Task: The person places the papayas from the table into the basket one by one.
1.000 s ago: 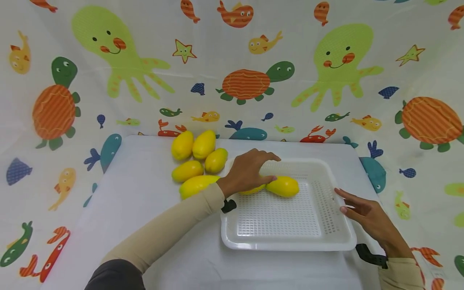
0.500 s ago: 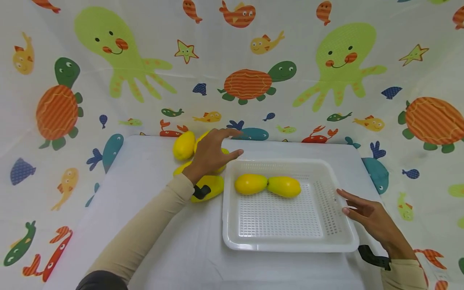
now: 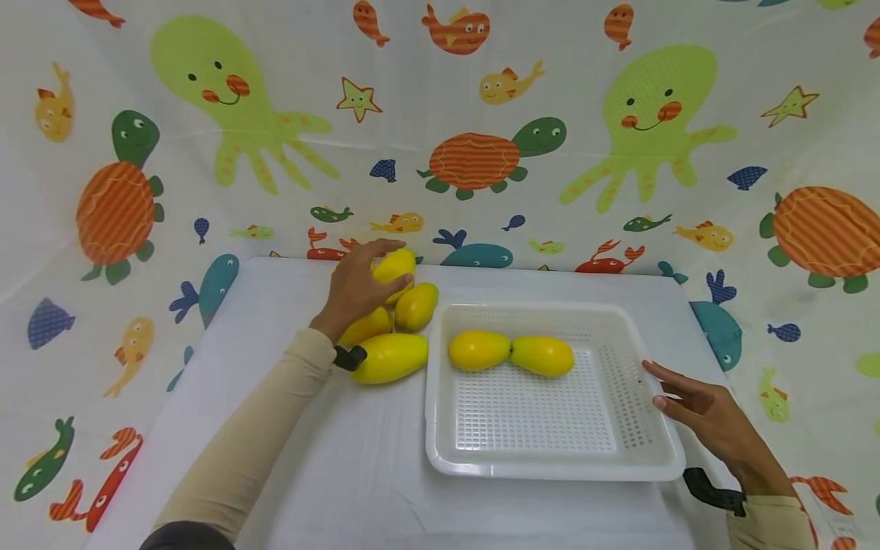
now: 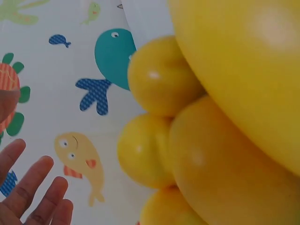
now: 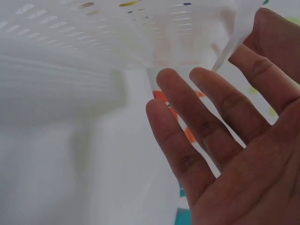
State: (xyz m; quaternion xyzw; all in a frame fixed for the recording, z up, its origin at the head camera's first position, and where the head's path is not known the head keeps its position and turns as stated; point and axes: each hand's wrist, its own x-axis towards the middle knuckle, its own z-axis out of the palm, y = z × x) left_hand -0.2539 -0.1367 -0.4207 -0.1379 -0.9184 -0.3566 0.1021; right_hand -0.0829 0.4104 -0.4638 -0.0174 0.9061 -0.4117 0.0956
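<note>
My left hand (image 3: 354, 289) is at the pile of smooth yellow mangoes, its thumb and fingers spread beside a back mango (image 3: 395, 266). In the left wrist view its fingers are parted and hold nothing. Closer to the tray sits another mango (image 3: 416, 307), with a larger one (image 3: 390, 359) in front; my hand partly hides others. Inside the white perforated tray (image 3: 543, 467), a left mango (image 3: 479, 350) touches a right mango (image 3: 543, 356) end to end. My right hand (image 3: 711, 416) rests its thumb and index finger at the tray's right rim, other fingers extended below.
A white cloth (image 3: 344, 473) covers the table. Behind it and at both sides hangs a curtain (image 3: 275, 76) printed with sea animals. The mango pile lies close to the tray's left edge.
My left hand has moved left from above the tray to the mango pile, uncovering the left mango in the tray. My right hand stays at the tray's right rim.
</note>
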